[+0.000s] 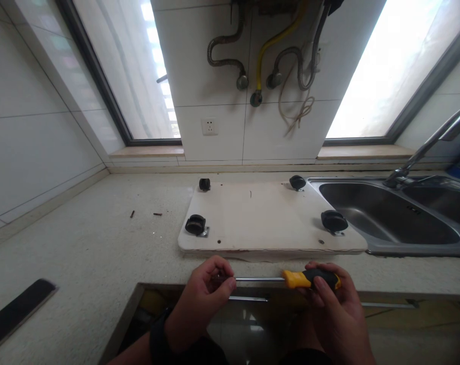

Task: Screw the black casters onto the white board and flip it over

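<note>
A screwdriver (pixel 259 279) with a yellow and black handle lies level across the front of the counter. My right hand (pixel 334 304) is wrapped round its handle, thumb on top. At the other end, my left hand (pixel 209 289) pinches the shaft's tip between thumb and fingers. Something small and dark shows among those fingers, too hidden to name. Just beyond both hands a white board (pixel 253 218) rests flat, with black casters pointing up at its corners, such as the near left caster (pixel 195 224) and the near right caster (pixel 334 221).
Two loose screws, one (pixel 132 214) and another (pixel 157 214), lie on the pale counter (pixel 101 263). A steel sink (pixel 389 213) with a faucet (pixel 435 142) stands right of the board. A dark flat strip (pixel 19 314) lies at lower left. Hoses (pixel 266 48) hang on the wall.
</note>
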Motion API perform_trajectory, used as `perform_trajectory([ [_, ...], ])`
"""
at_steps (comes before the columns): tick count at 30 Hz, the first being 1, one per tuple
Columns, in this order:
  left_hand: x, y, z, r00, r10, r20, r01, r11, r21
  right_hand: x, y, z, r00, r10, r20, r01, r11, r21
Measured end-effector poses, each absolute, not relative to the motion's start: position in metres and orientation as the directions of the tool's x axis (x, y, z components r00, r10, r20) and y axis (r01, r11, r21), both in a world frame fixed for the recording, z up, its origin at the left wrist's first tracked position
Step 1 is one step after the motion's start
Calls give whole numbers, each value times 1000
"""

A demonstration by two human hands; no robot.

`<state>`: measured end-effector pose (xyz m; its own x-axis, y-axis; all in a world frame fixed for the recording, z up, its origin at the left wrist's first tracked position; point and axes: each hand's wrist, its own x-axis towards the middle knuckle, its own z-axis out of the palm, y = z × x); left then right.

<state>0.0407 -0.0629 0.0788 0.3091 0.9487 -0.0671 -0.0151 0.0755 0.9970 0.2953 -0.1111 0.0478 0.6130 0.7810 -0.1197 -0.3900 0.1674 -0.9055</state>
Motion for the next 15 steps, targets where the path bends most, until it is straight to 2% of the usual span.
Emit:
perform_trajectory([
  [11,33,-66,78,288,957,-36,-141,80,987,266,-118,41,558,752,-351,-618,95,-780],
  [15,33,-65,71,312,949,-38,-199,105,974,260,-114,49,548,749,-373,-650,100,-753],
])
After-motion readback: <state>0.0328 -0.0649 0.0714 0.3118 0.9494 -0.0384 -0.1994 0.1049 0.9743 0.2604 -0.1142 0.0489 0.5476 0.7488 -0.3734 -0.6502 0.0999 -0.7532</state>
